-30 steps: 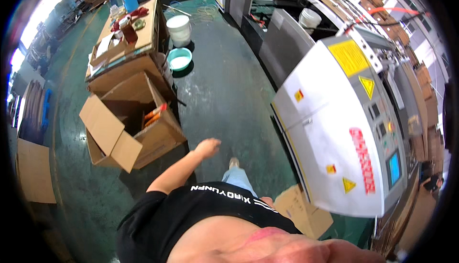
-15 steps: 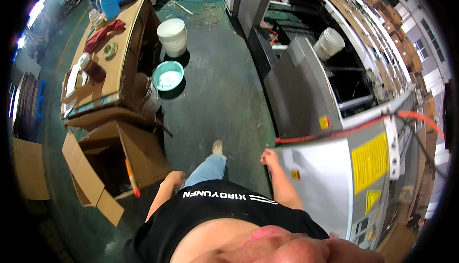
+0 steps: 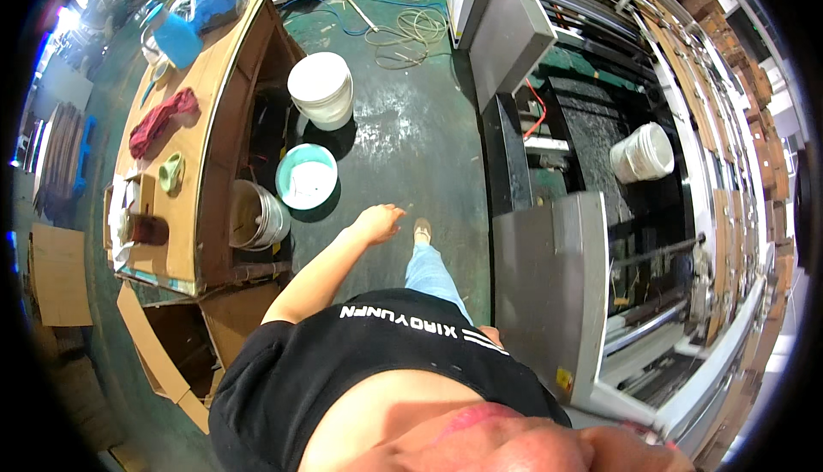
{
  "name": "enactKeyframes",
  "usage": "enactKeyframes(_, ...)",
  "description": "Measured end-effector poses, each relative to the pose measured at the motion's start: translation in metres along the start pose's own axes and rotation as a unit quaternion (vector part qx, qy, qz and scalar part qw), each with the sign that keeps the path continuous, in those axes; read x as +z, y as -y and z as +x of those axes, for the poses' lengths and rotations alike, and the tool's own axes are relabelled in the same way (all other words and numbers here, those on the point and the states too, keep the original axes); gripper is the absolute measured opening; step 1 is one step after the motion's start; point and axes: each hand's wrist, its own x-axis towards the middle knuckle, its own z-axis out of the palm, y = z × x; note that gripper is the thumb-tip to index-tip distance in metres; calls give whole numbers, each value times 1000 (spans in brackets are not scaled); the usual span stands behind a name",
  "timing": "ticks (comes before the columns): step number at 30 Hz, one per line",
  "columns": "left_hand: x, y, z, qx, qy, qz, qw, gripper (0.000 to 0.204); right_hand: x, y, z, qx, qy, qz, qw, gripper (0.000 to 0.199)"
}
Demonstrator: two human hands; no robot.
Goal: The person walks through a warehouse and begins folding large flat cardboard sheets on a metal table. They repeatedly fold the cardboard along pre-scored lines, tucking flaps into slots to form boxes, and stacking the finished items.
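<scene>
One teal basin (image 3: 305, 153) is sitting on the green floor (image 3: 411, 168), just in front of a white bucket (image 3: 330, 114) and near the person's left hand (image 3: 377, 223), which is hanging open above the floor with its fingers loosely extended. Near the basin, a stained bucket (image 3: 273, 219) is standing beside the table (image 3: 210, 86). The right hand (image 3: 491, 336) is mostly hiding behind the black shirt (image 3: 291, 369), leaving it impossible to tell whether it is gripping.
</scene>
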Motion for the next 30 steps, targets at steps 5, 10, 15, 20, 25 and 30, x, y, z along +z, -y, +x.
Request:
enactKeyframes(5, 0, 107, 74, -93, 161, -9, 983, 31, -176, 79, 184, 9, 84, -216, 973, 9)
enactKeyframes(10, -77, 170, 104, -229, 1, -169, 959, 41, -349, 285, 370, 31, -40, 292, 955, 18)
enactKeyframes(15, -86, 281, 194, -341, -6, -237, 910, 42, -484, 484, 535, -30, -60, 323, 944, 47)
enactKeyframes(20, -177, 405, 338, -282, 88, -175, 939, 36, -524, 592, 628, -19, -21, 320, 947, 46)
enactKeyframes(25, -386, 482, 505, -217, -76, -102, 968, 35, -559, 636, 693, 7, 32, 187, 982, 39)
enactKeyframes(30, -566, 546, 703, -112, -114, -87, 983, 38, -581, 585, 821, -82, 106, -135, 982, 23)
